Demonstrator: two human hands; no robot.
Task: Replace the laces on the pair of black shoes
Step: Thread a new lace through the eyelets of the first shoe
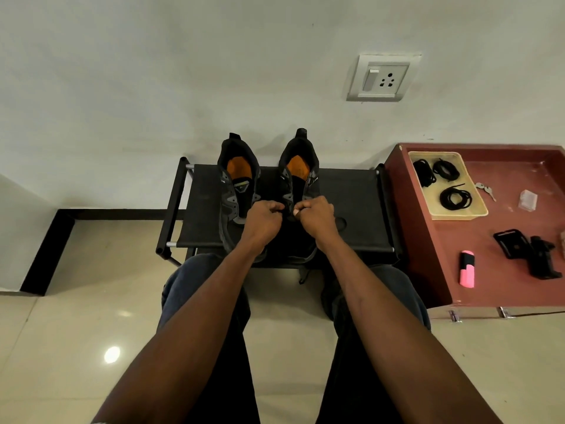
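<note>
2 black shoes are set side by side on a low black rack (351,191) against the wall, heels away from the person. The right shoe (298,179) is worked at its lower eyelets, where the left hand (263,220) and the right hand (316,218) are curled with fingertips pinched; what is pinched cannot be told. The left shoe (238,185) is untouched. 3 coiled black laces (455,198) are kept in a cream tray (481,208) on a red surface (428,258) nearby.
</note>
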